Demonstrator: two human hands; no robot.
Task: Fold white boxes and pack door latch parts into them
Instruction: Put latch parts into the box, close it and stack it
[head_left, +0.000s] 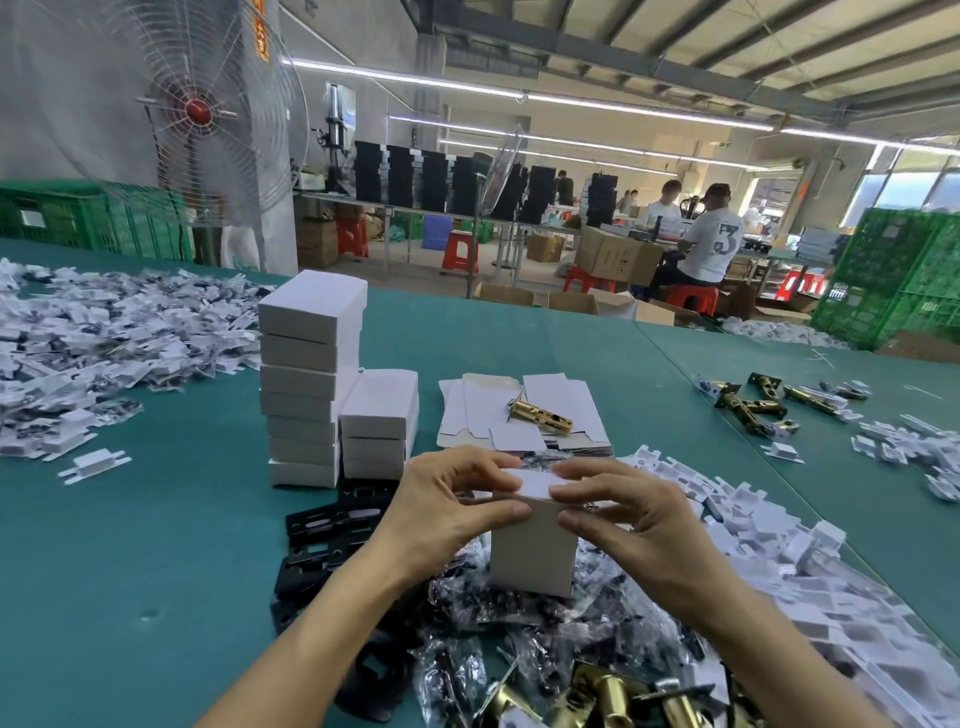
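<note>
Pinching the flap of a white box (532, 551), left hand (447, 512) and right hand (631, 514) both grip it with curled fingers. Far behind the box, a shirt (709, 244) reads "3".

Teal surface (156, 545). Along the left edge, a broad heap of white bagged parts (104, 343), with one loose white piece (93, 464) just beside it. Centre: tall stack of white boxes (306, 384), a shorter stack (379, 426) touching its right side, then flat box blanks (478, 410). Near edge: black plates (322, 540), clear bags (545, 634) of dark parts, brass latches (608, 696). Right of these, a drift of white inserts (779, 561). Toward the right edge, more latches (753, 405), scattered.
</note>
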